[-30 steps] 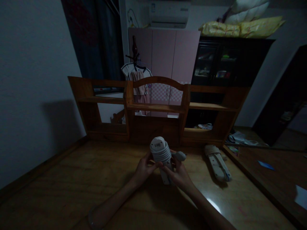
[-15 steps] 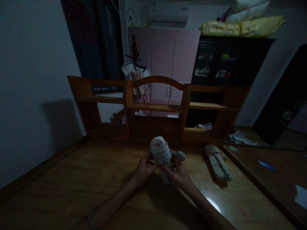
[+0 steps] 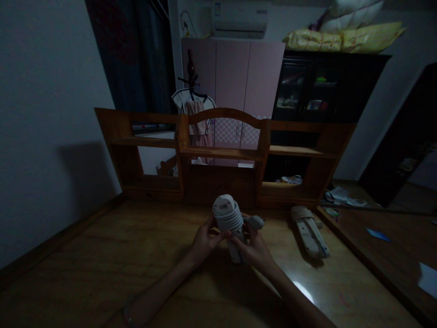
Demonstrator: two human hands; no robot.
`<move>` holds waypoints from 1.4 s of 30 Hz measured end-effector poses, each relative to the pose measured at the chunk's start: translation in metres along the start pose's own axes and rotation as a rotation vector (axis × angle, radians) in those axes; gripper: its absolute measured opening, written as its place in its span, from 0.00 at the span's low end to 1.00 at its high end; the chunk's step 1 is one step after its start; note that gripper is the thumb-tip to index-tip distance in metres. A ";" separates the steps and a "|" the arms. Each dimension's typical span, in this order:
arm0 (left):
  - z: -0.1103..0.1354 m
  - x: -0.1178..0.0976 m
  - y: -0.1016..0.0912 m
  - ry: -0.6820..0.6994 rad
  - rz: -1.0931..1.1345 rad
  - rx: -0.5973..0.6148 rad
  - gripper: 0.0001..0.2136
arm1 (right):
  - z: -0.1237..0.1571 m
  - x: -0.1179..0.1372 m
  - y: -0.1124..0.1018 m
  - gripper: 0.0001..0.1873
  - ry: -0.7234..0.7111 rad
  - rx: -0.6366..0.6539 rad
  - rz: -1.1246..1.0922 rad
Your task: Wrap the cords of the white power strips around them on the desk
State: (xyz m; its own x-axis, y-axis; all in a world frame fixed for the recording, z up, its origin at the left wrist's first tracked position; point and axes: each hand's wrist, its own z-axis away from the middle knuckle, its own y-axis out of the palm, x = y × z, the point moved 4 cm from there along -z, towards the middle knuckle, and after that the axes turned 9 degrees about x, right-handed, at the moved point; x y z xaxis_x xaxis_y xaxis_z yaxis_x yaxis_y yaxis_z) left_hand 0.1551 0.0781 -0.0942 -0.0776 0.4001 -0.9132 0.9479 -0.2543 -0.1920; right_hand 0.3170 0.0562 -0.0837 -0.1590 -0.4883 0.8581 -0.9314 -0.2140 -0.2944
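A white power strip (image 3: 224, 206) is held between my two hands over the table, its cord (image 3: 231, 222) wound around it in several turns. My left hand (image 3: 207, 237) grips it from the left, with the thumb on the near side by the coils. On the other side my right hand (image 3: 251, 245) is closed around the strip, its thumb near the left one. The plug (image 3: 256, 222) sticks out to the right above my right hand. Fingers behind the strip are partly hidden. A second power strip (image 3: 310, 233), also with its cord wound on, lies on the table to the right.
The wooden tabletop (image 3: 112, 264) has a raised edge on the right. Across its back stands a wooden shelf unit (image 3: 223, 154). Beyond the right edge, a blue card (image 3: 377, 234) and white paper (image 3: 428, 279) lie on a brown surface. A wall (image 3: 51, 136) borders the left.
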 end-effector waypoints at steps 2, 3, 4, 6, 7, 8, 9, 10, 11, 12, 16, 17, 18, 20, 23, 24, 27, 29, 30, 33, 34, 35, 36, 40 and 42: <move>-0.001 0.001 0.000 -0.004 -0.006 -0.003 0.22 | 0.000 0.001 0.001 0.34 0.005 0.009 -0.018; -0.001 0.002 -0.001 -0.003 -0.011 -0.004 0.22 | 0.000 0.002 0.001 0.33 0.005 0.015 -0.029; -0.001 0.002 -0.001 -0.002 -0.016 -0.002 0.22 | 0.001 0.002 0.001 0.33 0.002 0.020 -0.037; -0.001 0.002 -0.001 0.002 -0.023 -0.003 0.22 | 0.001 0.004 0.001 0.33 -0.010 0.021 -0.036; -0.001 0.002 -0.001 0.002 -0.025 -0.005 0.22 | 0.001 0.004 0.001 0.34 -0.015 0.020 -0.030; 0.000 0.002 -0.001 0.002 -0.025 -0.006 0.22 | 0.001 0.004 0.001 0.34 -0.017 0.017 -0.024; 0.000 0.002 -0.001 0.000 -0.024 -0.007 0.22 | 0.001 0.003 0.001 0.34 -0.017 0.014 -0.021; 0.000 0.001 0.000 -0.002 -0.021 -0.008 0.22 | 0.000 0.002 0.001 0.34 -0.015 0.014 -0.018; 0.000 0.001 0.000 -0.004 -0.018 -0.008 0.23 | 0.000 0.002 0.000 0.34 -0.011 0.013 -0.015; 0.001 0.000 0.000 -0.006 -0.016 -0.007 0.23 | 0.000 0.002 0.000 0.34 -0.008 0.013 -0.013; 0.001 -0.003 0.000 0.004 -0.017 0.009 0.22 | 0.000 0.004 0.001 0.34 -0.006 0.023 -0.019; 0.001 -0.003 0.000 0.007 -0.019 0.007 0.22 | 0.000 0.004 0.001 0.34 -0.007 0.027 -0.027; 0.001 -0.004 0.000 0.010 -0.022 0.003 0.22 | 0.000 0.005 0.001 0.33 -0.007 0.029 -0.033; 0.001 -0.005 0.000 0.009 -0.033 -0.004 0.22 | 0.000 0.004 0.001 0.33 -0.003 0.025 -0.035; 0.001 -0.007 0.001 0.003 -0.042 0.000 0.22 | 0.000 0.002 0.001 0.33 0.002 0.021 -0.024; 0.001 -0.007 0.001 0.004 -0.042 0.005 0.22 | 0.000 0.001 0.001 0.34 0.001 0.023 -0.021; 0.001 -0.007 0.001 0.009 -0.040 0.009 0.22 | 0.000 0.000 0.002 0.33 -0.001 0.022 -0.020; 0.000 -0.006 0.001 0.004 -0.035 0.003 0.23 | 0.000 0.000 0.001 0.33 -0.002 0.019 -0.018; 0.000 -0.005 0.001 0.003 -0.031 -0.002 0.24 | 0.000 0.000 0.001 0.33 -0.005 0.018 -0.016; 0.000 -0.003 0.001 0.008 -0.016 -0.001 0.25 | -0.001 0.000 0.002 0.33 -0.021 0.023 -0.018; 0.000 -0.004 0.002 0.010 -0.012 0.003 0.24 | -0.001 -0.001 0.002 0.33 -0.024 0.025 -0.021; 0.000 -0.004 0.002 0.011 -0.009 0.008 0.24 | -0.001 -0.001 0.002 0.33 -0.023 0.021 -0.023; 0.001 -0.005 0.002 0.011 -0.007 0.008 0.23 | -0.001 -0.001 0.002 0.34 -0.017 0.017 -0.025; 0.002 -0.008 0.003 0.009 -0.009 0.008 0.22 | 0.000 -0.002 0.003 0.33 0.023 0.024 -0.030; 0.002 -0.008 0.003 0.002 -0.003 0.012 0.22 | 0.000 -0.002 0.003 0.33 0.023 0.025 -0.020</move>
State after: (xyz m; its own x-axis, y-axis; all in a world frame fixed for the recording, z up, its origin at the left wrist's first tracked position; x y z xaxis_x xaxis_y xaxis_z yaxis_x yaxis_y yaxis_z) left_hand 0.1575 0.0721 -0.0884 -0.0795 0.4025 -0.9120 0.9437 -0.2643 -0.1989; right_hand 0.3146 0.0568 -0.0859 -0.1482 -0.4643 0.8732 -0.9261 -0.2447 -0.2872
